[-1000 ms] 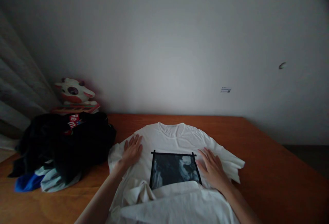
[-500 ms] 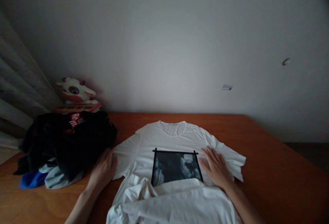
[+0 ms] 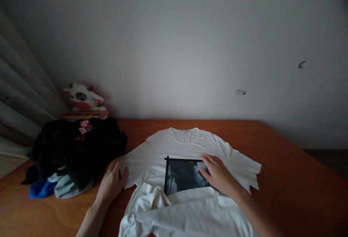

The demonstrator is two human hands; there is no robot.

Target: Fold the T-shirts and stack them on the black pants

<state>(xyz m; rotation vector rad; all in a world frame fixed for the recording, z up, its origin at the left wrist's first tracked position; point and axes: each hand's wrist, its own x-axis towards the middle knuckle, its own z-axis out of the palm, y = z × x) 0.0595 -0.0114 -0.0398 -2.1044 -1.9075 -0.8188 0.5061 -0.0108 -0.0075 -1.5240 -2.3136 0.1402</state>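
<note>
A white T-shirt (image 3: pixel 154 146) lies spread on the wooden table, its neckline at the far side and its lower part bunched up in folds near me. On its chest is a dark printed picture (image 3: pixel 181 175) with a black border, partly covered by the folds. My left hand (image 3: pixel 115 177) rests at the end of the left sleeve, fingers apart, with the thumb by the sleeve's edge. Over the upper right corner of the print is my right hand (image 3: pixel 217 173), fingers stretched out and holding nothing; whether it touches the cloth I cannot tell.
A heap of black clothes (image 3: pixel 81 153) sits left of my left hand, with blue cloth (image 3: pixel 42 189) and grey cloth (image 3: pixel 69 188) under it. Behind stands a cow-shaped toy (image 3: pixel 84 97). A wall rises behind the table (image 3: pixel 285 179), and a curtain (image 3: pixel 24 84) hangs at left.
My right hand has moved left, from beside the print to over its upper right corner. My left hand stays at the left sleeve. The view has shifted slightly.
</note>
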